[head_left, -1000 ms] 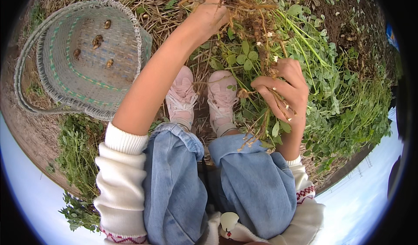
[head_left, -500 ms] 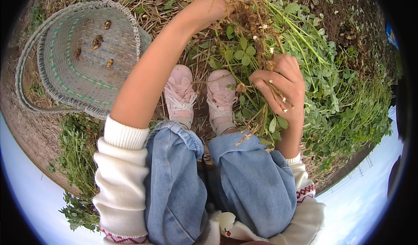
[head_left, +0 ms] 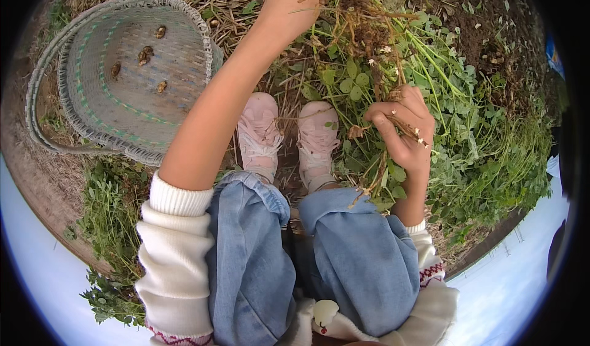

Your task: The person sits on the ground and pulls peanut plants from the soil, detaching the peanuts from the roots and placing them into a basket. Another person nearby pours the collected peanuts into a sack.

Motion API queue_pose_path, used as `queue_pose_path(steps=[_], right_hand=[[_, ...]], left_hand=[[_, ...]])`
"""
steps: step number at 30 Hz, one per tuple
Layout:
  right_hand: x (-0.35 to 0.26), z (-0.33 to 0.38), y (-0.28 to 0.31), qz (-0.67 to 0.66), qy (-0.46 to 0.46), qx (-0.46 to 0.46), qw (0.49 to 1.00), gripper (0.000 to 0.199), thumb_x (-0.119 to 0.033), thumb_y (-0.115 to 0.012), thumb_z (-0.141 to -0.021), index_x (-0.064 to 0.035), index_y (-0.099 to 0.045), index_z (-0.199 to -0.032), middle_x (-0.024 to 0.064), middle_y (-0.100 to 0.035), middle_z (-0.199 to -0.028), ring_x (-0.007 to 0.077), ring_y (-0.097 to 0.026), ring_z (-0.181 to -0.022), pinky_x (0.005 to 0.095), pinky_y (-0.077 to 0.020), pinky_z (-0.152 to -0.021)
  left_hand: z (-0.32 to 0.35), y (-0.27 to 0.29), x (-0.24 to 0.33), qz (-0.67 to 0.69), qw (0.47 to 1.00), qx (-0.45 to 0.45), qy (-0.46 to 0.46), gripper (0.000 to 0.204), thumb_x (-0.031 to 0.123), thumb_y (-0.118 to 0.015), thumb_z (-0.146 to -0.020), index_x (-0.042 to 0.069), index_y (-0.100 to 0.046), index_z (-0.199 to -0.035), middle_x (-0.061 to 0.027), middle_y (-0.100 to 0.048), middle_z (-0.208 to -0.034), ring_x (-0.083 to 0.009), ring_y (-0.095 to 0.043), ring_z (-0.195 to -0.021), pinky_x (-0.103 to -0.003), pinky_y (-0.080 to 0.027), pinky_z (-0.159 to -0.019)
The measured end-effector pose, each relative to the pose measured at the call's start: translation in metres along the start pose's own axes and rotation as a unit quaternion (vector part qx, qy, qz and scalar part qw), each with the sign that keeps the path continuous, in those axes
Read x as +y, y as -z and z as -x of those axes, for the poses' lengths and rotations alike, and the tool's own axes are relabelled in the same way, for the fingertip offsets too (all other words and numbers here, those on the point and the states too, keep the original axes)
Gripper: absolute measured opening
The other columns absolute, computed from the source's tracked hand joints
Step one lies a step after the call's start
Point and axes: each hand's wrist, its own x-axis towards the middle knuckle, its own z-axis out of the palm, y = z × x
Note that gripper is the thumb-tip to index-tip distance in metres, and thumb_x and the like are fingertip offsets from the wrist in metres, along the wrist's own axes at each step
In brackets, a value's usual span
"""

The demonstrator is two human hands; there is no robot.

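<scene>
My right hand (head_left: 405,128) is closed around the stems of an uprooted peanut plant (head_left: 367,29). Its brown, soil-caked roots point away from me, and a few pale, whitish tips stick out by the fingers. Up at the far edge of the view, my left hand (head_left: 290,8) reaches to the left side of these roots with bent fingers. Its fingertips are partly cut off and tangled with the roots, so what they pinch is hidden. To the left, a woven grey-green basket (head_left: 132,109) holds several dirty peanut pods (head_left: 145,55) on its bottom.
Leafy green plants (head_left: 485,161) lie heaped on the right, with dark soil (head_left: 491,14) beyond. Dry straw (head_left: 230,5) covers the ground past the basket. My pink shoes (head_left: 318,131) stand between the basket and the heap. More green plants (head_left: 114,223) lie at the near left.
My left hand has shifted slightly farther away, along the roots. The right hand keeps its hold on the stems and has turned a little. The whole view has moved slightly.
</scene>
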Motion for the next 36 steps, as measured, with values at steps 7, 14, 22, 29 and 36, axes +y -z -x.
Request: queue_pose_path(steps=[7,14,22,29,36], right_hand=[[-0.009,-0.006,0.001,-0.035,0.021,0.010,0.999,0.008,-0.010,-0.069,-0.067,-0.0063,-0.065,-0.073,0.0032,-0.044,-0.061,0.0207,-0.042,-0.059,0.0314,-0.0303,-0.059],[-0.014,-0.007,-0.003,-0.019,0.006,-0.007,1.000,0.007,-0.011,-0.068,-0.068,-0.0063,-0.065,-0.072,0.0035,-0.043,-0.062,0.0212,-0.042,-0.060,0.0311,-0.0308,-0.059],[-0.004,0.001,0.005,0.003,-0.031,-0.019,0.999,0.008,-0.013,-0.067,-0.070,-0.0076,-0.066,-0.075,0.0029,-0.045,-0.065,0.0203,-0.041,-0.061,0.0312,-0.0305,-0.059],[-0.012,-0.007,-0.003,0.044,-0.001,-0.021,0.999,0.013,-0.014,-0.071,-0.066,-0.0115,-0.069,-0.079,0.0030,-0.047,-0.069,0.0197,-0.047,-0.067,0.0310,-0.0329,-0.061],[-0.015,-0.006,-0.008,0.037,-0.023,-0.004,0.999,0.015,-0.012,-0.072,-0.064,-0.0108,-0.070,-0.078,0.0052,-0.049,-0.073,0.0215,-0.049,-0.070,0.0315,-0.0355,-0.061]], left_hand=[[-0.002,0.025,0.014,0.380,0.914,0.035,0.136,0.016,0.016,-0.051,-0.090,0.001,-0.049,-0.086,-0.0104,-0.053,-0.070,-0.0168,-0.055,-0.070,-0.033,-0.043,-0.061],[0.005,0.056,0.033,-0.109,0.983,0.139,-0.058,0.011,0.007,-0.053,-0.087,-0.001,-0.047,-0.084,-0.0178,-0.054,-0.066,-0.0313,-0.055,-0.063,-0.040,-0.044,-0.059],[0.048,0.169,0.028,-0.151,0.972,0.176,0.049,0.033,0.030,-0.052,-0.090,0.002,-0.058,-0.106,-0.0040,-0.051,-0.084,-0.0134,-0.043,-0.071,-0.026,-0.037,-0.064],[0.125,0.207,-0.009,-0.363,0.901,0.050,0.234,0.039,0.034,-0.051,-0.089,0.009,-0.057,-0.117,-0.0155,-0.058,-0.108,-0.0293,-0.059,-0.090,-0.039,-0.046,-0.076],[0.128,0.197,-0.008,-0.398,0.899,0.060,0.173,0.036,0.031,-0.052,-0.089,0.010,-0.057,-0.117,-0.0155,-0.057,-0.113,-0.0313,-0.056,-0.102,-0.038,-0.044,-0.083]])
